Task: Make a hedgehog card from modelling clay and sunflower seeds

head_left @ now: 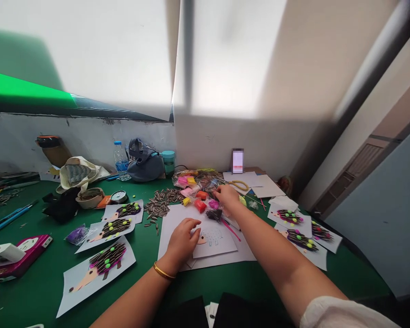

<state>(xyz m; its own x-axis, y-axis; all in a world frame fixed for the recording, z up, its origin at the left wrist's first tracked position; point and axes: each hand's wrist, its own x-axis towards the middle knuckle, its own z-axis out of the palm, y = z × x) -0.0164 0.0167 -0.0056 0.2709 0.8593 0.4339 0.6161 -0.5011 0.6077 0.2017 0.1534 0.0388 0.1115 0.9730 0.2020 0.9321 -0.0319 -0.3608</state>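
On the green desk [150,282], the hedgehog drawing [222,248] lies upon larger white paper [245,255], and at the drawing's left edge the left hand [183,239] rests with loose fingers, grasping nothing. Farther, the right hand [226,197] is at the colourful packets [200,206]; whether it grasps one, I cannot tell. Behind these, a phone [238,161] stands before the wall [205,141].

Craft workspace, hedgehog drawing [212,238], hedgehog collages [107,262]

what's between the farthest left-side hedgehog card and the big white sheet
In the head view, striped seeds lie there, piled on the green table, a few scattered loose.
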